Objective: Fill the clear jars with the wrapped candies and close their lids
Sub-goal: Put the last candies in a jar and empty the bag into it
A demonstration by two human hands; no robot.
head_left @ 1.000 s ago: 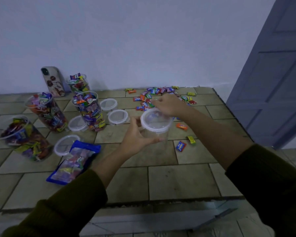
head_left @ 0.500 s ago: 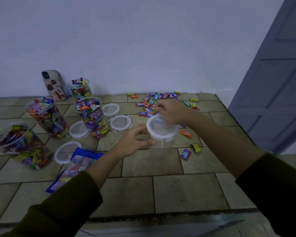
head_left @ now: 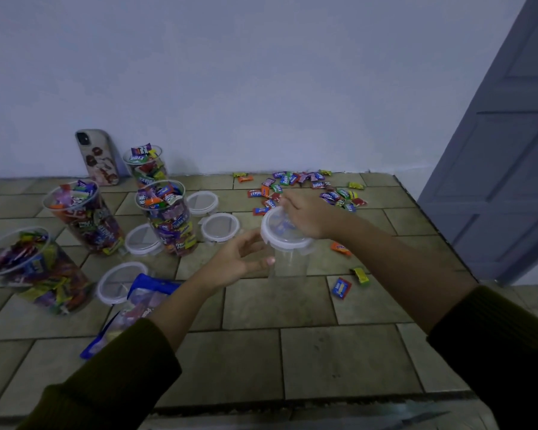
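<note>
The right hand [head_left: 308, 215] grips the lid [head_left: 284, 235] atop the empty jar [head_left: 289, 262]. The left hand [head_left: 239, 259] lies released, fingers relaxed, just left of the jar, thumb touching its wall.

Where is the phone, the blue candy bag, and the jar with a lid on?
phone [head_left: 98, 156], head view, middle of its patterned back.
blue candy bag [head_left: 157, 282], head view, its blue top edge.
lidded jar [head_left: 289, 262], head view, clear wall below the lid.
</note>
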